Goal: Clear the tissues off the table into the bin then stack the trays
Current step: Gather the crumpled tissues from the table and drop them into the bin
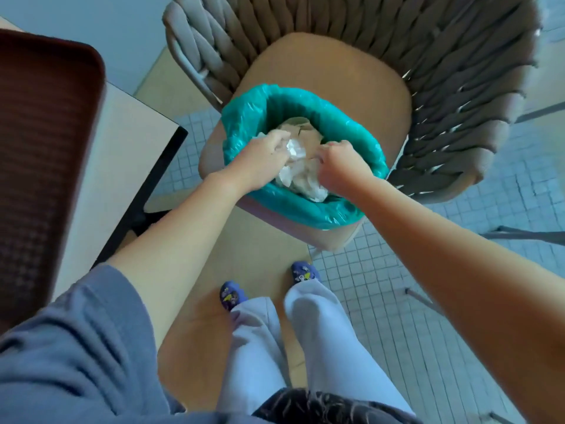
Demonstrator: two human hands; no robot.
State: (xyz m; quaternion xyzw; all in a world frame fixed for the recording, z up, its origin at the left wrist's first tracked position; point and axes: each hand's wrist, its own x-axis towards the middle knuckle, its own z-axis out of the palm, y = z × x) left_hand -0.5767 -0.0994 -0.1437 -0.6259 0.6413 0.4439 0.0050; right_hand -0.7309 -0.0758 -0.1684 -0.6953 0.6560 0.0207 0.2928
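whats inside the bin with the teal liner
Crumpled white and beige tissues fill the bin; the left hand and right hand cover part of the pile. Its bottom is hidden.
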